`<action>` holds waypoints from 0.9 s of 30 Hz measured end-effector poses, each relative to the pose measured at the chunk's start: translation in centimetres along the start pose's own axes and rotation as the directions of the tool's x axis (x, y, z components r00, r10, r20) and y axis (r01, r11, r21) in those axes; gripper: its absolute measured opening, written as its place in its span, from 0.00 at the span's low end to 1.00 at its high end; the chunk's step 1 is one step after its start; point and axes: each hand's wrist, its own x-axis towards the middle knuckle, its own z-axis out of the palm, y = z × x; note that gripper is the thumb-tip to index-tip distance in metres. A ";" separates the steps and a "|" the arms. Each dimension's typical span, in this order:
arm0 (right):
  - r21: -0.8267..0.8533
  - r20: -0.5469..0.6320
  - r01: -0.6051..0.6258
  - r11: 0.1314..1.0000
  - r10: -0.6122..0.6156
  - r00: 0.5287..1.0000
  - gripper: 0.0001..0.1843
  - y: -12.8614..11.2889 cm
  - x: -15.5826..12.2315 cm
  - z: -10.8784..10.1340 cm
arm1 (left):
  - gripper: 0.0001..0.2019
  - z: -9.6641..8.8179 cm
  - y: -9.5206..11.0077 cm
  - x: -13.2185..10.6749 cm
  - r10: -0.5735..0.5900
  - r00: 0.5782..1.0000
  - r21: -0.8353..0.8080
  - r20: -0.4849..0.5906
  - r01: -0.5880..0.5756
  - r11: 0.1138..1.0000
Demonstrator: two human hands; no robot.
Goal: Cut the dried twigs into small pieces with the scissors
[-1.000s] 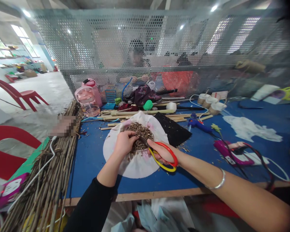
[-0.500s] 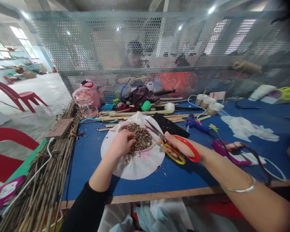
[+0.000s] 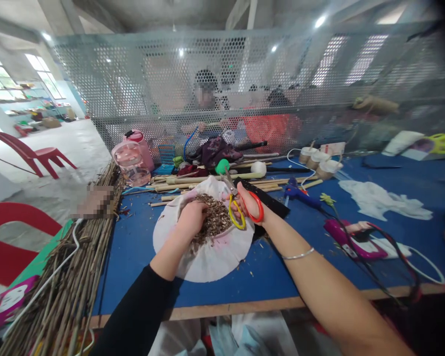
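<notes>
A round white cloth lies on the blue table with a heap of brown dried plant bits in its middle. My left hand rests at the heap's left side, its fingers curled down into the bits; what they grip, if anything, is hidden. In my right hand is a pair of scissors with one red and one yellow handle. Its blades are parted and point up and away, over the cloth's far right edge. A black sheet lies just beyond my right hand.
Bundled dry stalks line the left edge. Behind the cloth are bamboo sticks, a green ball and a pink bottle. At right are a blue glue gun, a purple power strip and white cloth. A perforated screen stands behind.
My right hand has moved left and away from me with the scissors, which now point more upward. My left hand has stayed at the heap, shifting only slightly.
</notes>
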 end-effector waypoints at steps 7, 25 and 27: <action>0.051 -0.116 0.025 0.998 -0.019 0.993 0.33 1.5 -0.4 -1.2 | 0.13 -1.2 -1.5 -1.3 -0.121 0.989 -0.134 -0.089 0.108 0.985; 0.033 -0.133 0.113 0.993 -0.108 0.985 0.31 1.8 -0.6 -0.4 | 0.30 0.5 3.6 -0.3 -0.013 1.000 0.146 -0.005 0.014 0.989; 0.020 -0.132 0.117 0.993 -0.113 0.985 0.31 1.7 -0.7 -0.4 | 0.31 1.1 3.5 0.0 -0.036 0.999 0.177 0.018 0.033 0.984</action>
